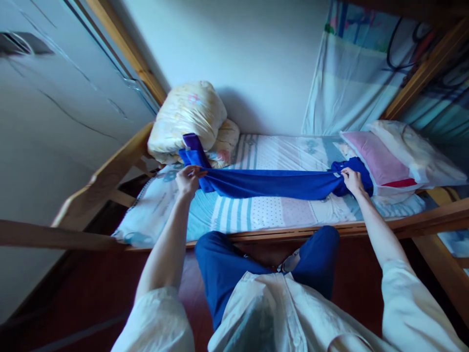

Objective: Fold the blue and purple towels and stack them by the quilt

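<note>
A long blue piece of clothing (271, 185) stretches sideways over the bed, its upper edge taut and its lower edge sagging. My left hand (188, 180) pinches it at the left end. At the other end, my right hand (352, 180) has its fingers closed on it. Bunched blue fabric (355, 168) lies beside and behind my right hand; whether it is part of the same garment I cannot tell. Behind my left hand, blue cloth with a dark purple-blue band (193, 143) rests against the rolled quilt.
The bed's patterned sheet (234, 215) lies under the cloth. A rolled yellow floral quilt (190, 115) sits at the back left, and a pink pillow (381, 159) with a clear plastic bag (417, 146) at the right. Wooden rails (102, 181) frame the bed; a curtain (330, 93) hangs behind.
</note>
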Demonstrator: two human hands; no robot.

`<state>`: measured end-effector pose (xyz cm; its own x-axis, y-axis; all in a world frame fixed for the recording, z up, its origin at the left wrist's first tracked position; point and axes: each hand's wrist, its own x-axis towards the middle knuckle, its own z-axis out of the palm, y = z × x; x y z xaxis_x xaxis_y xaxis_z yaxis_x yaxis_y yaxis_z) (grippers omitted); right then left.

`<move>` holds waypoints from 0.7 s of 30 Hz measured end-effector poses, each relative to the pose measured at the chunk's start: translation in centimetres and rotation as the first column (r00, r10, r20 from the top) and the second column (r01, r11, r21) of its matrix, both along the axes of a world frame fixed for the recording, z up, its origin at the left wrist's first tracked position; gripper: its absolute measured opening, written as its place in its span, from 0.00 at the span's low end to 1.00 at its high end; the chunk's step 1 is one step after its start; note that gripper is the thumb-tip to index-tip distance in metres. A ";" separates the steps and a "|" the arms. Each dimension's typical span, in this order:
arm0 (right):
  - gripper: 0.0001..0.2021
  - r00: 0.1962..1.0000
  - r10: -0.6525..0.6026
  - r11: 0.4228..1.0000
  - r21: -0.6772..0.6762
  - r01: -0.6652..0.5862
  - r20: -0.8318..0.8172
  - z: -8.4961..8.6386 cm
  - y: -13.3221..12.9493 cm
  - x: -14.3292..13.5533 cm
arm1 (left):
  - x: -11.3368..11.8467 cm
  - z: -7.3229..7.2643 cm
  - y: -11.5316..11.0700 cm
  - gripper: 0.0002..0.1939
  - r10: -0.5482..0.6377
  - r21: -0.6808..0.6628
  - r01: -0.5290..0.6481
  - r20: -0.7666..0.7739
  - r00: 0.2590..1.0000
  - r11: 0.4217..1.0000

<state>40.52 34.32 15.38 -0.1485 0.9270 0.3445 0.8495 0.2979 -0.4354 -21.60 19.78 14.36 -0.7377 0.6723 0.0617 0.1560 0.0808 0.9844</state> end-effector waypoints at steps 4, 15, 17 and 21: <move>0.08 0.999 0.019 0.990 0.143 -0.013 -0.040 -1.7 0.8 -0.3 | -2.4 -2.3 1.1 0.12 -0.033 0.163 0.059 -0.155 0.987 0.985; 0.10 0.999 0.017 0.992 -0.126 -0.020 -0.030 -14.1 -1.2 -2.4 | -2.8 -17.5 -3.5 0.13 -0.146 -0.252 0.066 -0.311 0.939 0.965; 0.10 1.000 0.005 0.973 -0.232 -0.002 0.010 -16.3 -2.0 -2.8 | -2.5 -20.3 -4.9 0.15 -0.161 -0.382 0.042 -0.286 0.945 0.923; 0.12 0.994 0.000 0.911 -0.411 0.045 0.108 -20.0 -3.8 -3.1 | -2.2 -24.6 -7.8 0.15 -0.261 -0.584 0.037 -0.304 0.916 0.811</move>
<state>37.40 30.54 -4.67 -0.1400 0.9865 -0.0851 0.9007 0.0912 -0.4247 -23.79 12.00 -10.19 -0.6263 0.7699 -0.1224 0.5386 0.5408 0.6461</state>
